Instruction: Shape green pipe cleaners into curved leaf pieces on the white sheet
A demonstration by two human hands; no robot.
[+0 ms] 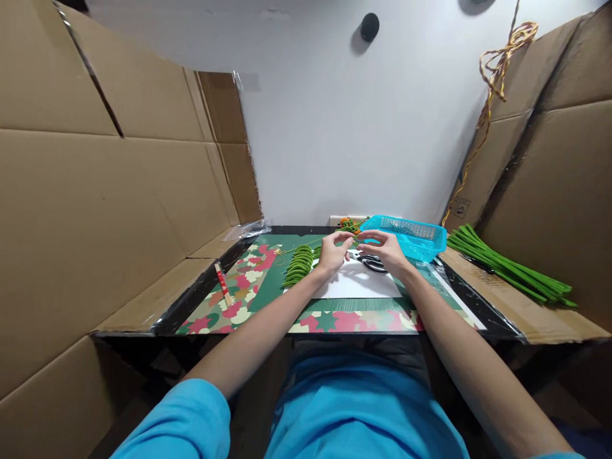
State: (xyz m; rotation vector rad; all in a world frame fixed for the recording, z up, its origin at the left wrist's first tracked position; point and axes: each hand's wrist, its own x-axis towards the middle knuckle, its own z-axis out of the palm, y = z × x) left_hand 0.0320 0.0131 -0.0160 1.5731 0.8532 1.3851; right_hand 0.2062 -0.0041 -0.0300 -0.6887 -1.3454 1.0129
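On the left of the mat [268, 290] lies a thin red and tan stick [222, 284]. Next come curved green pieces [297, 266], lined up one behind another, just left of the left hand [335, 254] and outside its grip. That hand's fingers and thumb bend in toward the right hand [385, 250]. A tiny bit of green [354, 241] shows between the two hands, but I cannot tell if either one pinches it. Black scissors [374, 263] lie on white paper [356, 287], near the right hand, whose fingers bend too. Behind it sits a blue basket [433, 237]. Far right, long green sticks [511, 264] lie on cardboard [540, 324].
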